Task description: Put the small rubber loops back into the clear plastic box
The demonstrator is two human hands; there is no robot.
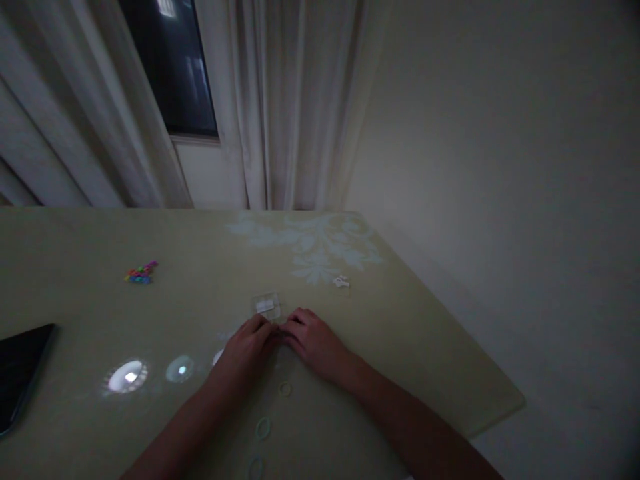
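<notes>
My left hand (251, 341) and my right hand (314, 339) meet at the fingertips, low over the table. The fingers of both are bent and pinched together, and whatever is between them is hidden or too small to name. Just beyond the fingers lies a small clear plastic piece, perhaps a case, with a white patch (265, 305). Nearer to me, in a rough line below the hands, are a small pale yellow ring (285, 383), a green ring (269, 429) and another greenish ring (261, 467) close to the bottom edge of the view.
A small heap of colourful pieces (141, 274) sits at the left on the glossy table (400, 347). Some small white pieces (341, 282) lie at the right, beyond my right hand. A dark flat device (25, 373) is at the left edge. Curtains (300, 107) and a wall stand behind.
</notes>
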